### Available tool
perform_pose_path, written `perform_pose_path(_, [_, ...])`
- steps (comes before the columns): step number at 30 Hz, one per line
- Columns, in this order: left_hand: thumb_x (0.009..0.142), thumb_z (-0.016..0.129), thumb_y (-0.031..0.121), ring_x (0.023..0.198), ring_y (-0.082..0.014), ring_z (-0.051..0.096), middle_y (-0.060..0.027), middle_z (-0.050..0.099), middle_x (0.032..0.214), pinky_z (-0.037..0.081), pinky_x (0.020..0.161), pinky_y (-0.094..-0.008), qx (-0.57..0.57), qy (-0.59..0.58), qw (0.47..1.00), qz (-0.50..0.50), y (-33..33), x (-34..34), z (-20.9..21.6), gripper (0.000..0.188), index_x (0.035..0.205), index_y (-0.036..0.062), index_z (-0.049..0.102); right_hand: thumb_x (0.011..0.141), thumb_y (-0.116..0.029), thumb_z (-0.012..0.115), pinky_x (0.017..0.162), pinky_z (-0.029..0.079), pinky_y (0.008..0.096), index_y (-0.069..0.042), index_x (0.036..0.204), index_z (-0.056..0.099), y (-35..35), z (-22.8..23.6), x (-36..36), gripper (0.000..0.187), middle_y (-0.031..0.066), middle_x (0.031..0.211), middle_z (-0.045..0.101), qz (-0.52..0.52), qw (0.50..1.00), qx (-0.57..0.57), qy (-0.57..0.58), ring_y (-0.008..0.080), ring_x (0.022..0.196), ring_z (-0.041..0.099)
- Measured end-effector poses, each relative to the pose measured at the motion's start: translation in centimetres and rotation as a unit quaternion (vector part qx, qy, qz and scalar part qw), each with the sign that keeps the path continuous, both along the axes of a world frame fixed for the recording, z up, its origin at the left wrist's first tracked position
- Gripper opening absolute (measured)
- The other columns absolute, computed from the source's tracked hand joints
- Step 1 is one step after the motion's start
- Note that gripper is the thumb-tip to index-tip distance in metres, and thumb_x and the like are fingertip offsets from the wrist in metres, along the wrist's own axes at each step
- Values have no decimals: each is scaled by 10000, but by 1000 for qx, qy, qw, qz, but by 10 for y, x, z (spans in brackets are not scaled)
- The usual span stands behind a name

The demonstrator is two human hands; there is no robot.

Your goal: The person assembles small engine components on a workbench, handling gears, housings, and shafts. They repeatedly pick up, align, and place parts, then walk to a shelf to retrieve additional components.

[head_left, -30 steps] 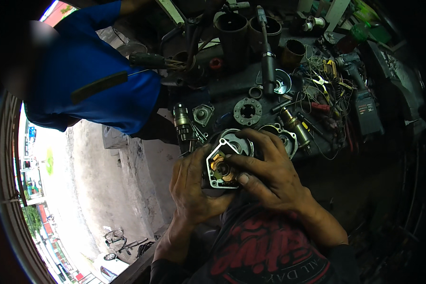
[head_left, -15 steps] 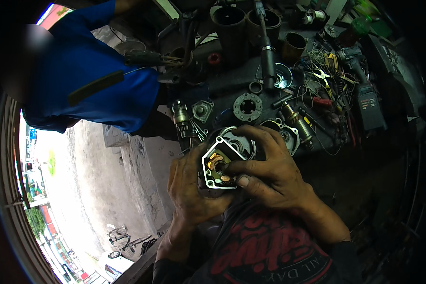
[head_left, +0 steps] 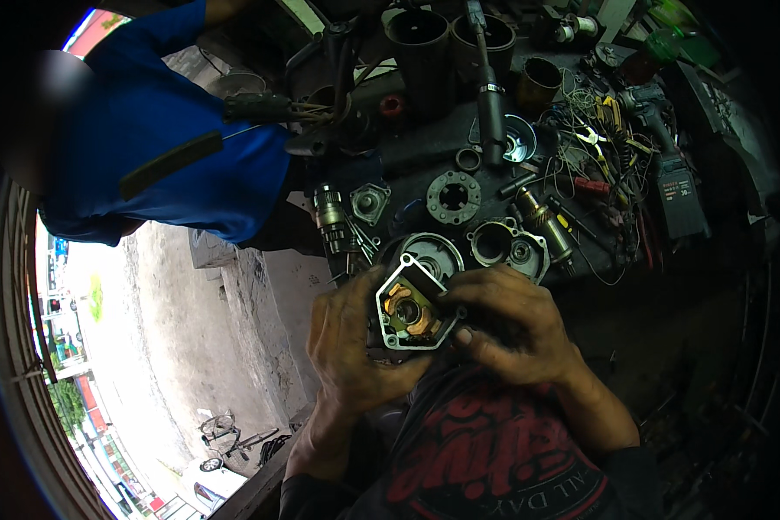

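A pentagon-shaped metal housing (head_left: 423, 282) with a bright machined rim faces up in front of my chest. Inside it I see copper-coloured curved pieces (head_left: 420, 325) around a round central hole. My left hand (head_left: 342, 342) is wrapped round the housing's left side, thumb under its lower edge. On the opposite side, my right hand (head_left: 516, 321) has bent fingers and thumb closed at the rim by a small lug. Its fingertips are partly hidden behind the edge. Just beyond the housing lies a round metal cover (head_left: 446, 251) on the dark bench.
Across the bench (head_left: 399, 156) lie a holed round plate (head_left: 453, 198), an armature (head_left: 546, 227), a gear shaft (head_left: 329, 212) and a cast bracket (head_left: 529, 251). A cordless power tool (head_left: 667, 165) and tangled wires sit right. A person in a blue shirt (head_left: 182, 156) is at the left.
My right fingers have come out of the housing and moved to its right edge. The housing has shifted slightly right, uncovering more of the copper-coloured pieces.
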State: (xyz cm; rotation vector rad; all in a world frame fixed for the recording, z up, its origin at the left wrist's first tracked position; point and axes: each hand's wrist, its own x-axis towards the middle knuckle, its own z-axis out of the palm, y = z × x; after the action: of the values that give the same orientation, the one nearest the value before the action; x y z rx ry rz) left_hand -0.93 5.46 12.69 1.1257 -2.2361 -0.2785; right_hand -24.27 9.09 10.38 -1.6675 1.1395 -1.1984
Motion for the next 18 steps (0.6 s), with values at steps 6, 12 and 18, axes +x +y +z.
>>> perform_pose_path(6, [590, 972, 285, 1043, -337, 668, -172, 702, 1211, 545, 902, -449, -27, -22, 999, -6, 1, -4, 0, 923, 1380, -19, 603, 761, -105, 806, 857, 575, 382, -7, 1156, 745, 5, -3, 0, 412, 155, 1184, 749, -2, 1000, 8, -4, 281, 988, 735])
perform_pose_path(12, [628, 974, 360, 1101, -332, 642, -162, 683, 1239, 516, 947, -451, -55, -59, 997, 0, 7, -3, -5, 928, 1389, -20, 602, 747, -124, 807, 881, 591, 401, -19, 1142, 755, 11, -8, 0, 413, 179, 1233, 749, -2, 1000, 25, -15, 298, 1041, 750])
perform_pose_path(18, [685, 948, 435, 1172, -342, 595, -180, 647, 1291, 499, 981, -460, -89, -78, 993, -10, 11, 4, -9, 898, 1389, -11, 613, 721, -141, 804, 960, 586, 399, -29, 1124, 778, 20, -11, 5, 420, 208, 1278, 738, -9, 997, 64, -42, 328, 1162, 743])
